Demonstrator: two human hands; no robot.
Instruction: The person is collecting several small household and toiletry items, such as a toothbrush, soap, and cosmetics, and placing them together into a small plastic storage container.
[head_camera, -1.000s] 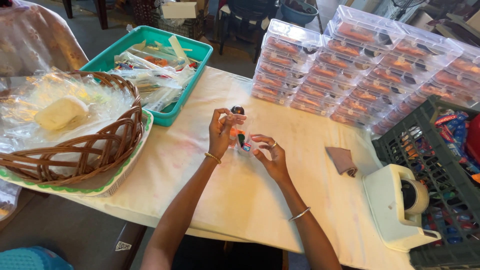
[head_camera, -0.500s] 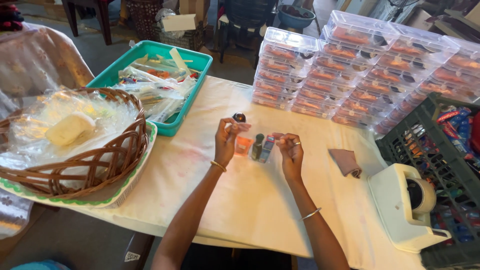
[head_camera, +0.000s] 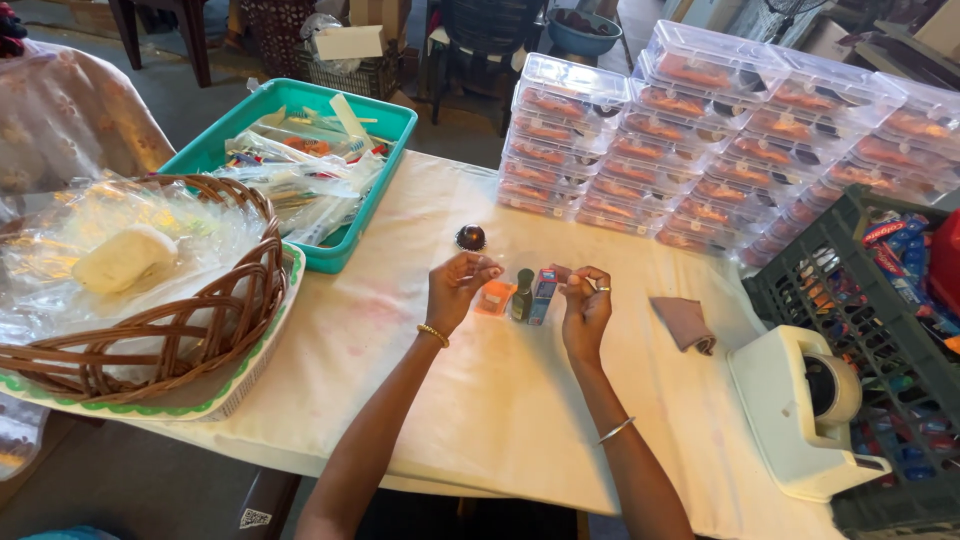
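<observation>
Hovering over white tablecloth (head_camera: 380, 350), left hand (head_camera: 455, 295) fingers pinched together, right hand (head_camera: 585, 305) likewise curled, grasp contents indiscernible, small dark bottle (head_camera: 523, 294), blue box (head_camera: 543, 297) and orange packet (head_camera: 496, 297) standing between them.

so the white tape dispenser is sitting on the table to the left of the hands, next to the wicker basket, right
Not quite. The head view shows the white tape dispenser on the table to the right of the hands, next to the dark plastic crate. The wicker basket is on the far left side, away from it.
</observation>
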